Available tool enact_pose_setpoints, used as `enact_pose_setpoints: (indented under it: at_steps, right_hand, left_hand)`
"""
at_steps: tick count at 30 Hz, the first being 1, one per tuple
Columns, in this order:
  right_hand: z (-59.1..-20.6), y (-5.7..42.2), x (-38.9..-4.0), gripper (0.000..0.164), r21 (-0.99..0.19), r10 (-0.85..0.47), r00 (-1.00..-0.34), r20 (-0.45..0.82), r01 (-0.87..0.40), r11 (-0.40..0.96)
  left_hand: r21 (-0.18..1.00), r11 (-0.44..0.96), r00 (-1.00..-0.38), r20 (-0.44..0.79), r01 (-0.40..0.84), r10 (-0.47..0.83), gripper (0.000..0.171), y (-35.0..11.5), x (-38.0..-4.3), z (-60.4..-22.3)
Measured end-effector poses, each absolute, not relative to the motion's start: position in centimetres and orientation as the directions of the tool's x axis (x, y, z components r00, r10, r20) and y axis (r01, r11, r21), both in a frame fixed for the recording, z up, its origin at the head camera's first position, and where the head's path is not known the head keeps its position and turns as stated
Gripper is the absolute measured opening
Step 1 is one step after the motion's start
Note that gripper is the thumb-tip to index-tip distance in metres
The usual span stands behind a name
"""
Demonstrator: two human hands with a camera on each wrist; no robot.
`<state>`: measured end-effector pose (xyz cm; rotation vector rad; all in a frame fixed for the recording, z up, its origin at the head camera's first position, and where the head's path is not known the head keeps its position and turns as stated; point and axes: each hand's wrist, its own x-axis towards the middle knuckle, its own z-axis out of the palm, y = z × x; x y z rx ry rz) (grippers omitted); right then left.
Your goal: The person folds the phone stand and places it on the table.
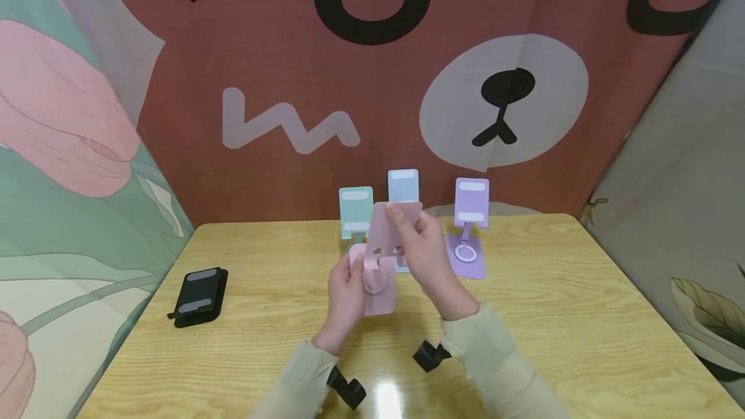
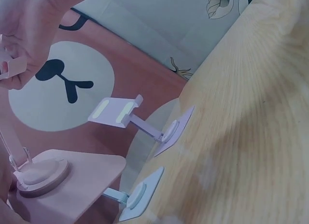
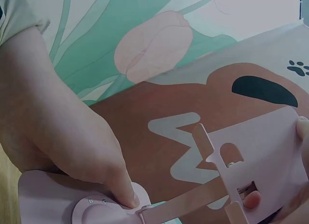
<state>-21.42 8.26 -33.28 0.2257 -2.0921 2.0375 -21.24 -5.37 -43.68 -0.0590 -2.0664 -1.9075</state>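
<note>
Both hands hold a pink folding phone stand (image 1: 382,302) above the table, its hinged arm unfolded between base and upper plate. My left hand (image 1: 343,296) grips the base by its left edge, thumb beside the round pivot. My right hand (image 1: 429,257) grips the upper plate, thumb lying across its face. In the right wrist view, the left hand (image 3: 72,132) reaches over the base, and a right fingertip (image 3: 252,200) shows through a slot in the plate (image 3: 265,147). In the left wrist view, the pink base (image 2: 96,178) spreads out flat beside its round pivot.
Behind the hands stand a teal phone stand (image 1: 356,204), a light blue one (image 1: 403,183), partly hidden, and a purple one (image 1: 473,200), all unfolded. A black folded stand (image 1: 202,296) lies at the table's left. A bear-print curtain (image 1: 279,186) hangs behind the wooden table (image 1: 262,264).
</note>
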Motion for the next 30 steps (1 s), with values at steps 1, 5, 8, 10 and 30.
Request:
enact_pose_setpoints:
  at_steps: [1,5,8,10,30]
  right_hand:
    - [-33.3,8.3,-21.4,0.040,-0.967,0.039,-0.966,0.255,-0.254,0.030]
    - [-33.2,8.2,-21.2,0.040,-0.964,0.043,-0.963,0.264,-0.263,0.033]
    - [-33.3,8.0,-20.7,0.040,-0.963,0.020,-0.964,0.266,-0.265,0.049]
    - [-33.7,7.7,-20.3,0.040,-0.963,-0.007,-0.964,0.265,-0.265,0.056]
    - [-36.1,6.6,-19.4,0.042,-0.972,-0.028,-0.975,0.220,-0.222,0.075]
  left_hand:
    - [0.960,0.109,-0.941,0.277,0.260,-0.194,0.026,-5.4,-21.3,-43.6]
    - [0.952,0.111,-0.930,0.304,0.286,-0.208,0.025,-5.4,-21.7,-43.4]
    - [0.954,0.094,-0.926,0.300,0.286,-0.227,0.026,-5.6,-22.1,-43.3]
    - [0.955,0.086,-0.925,0.296,0.283,-0.238,0.026,-5.8,-22.3,-43.1]
    - [0.964,0.063,-0.937,0.266,0.259,-0.227,0.026,-6.7,-22.2,-41.8]
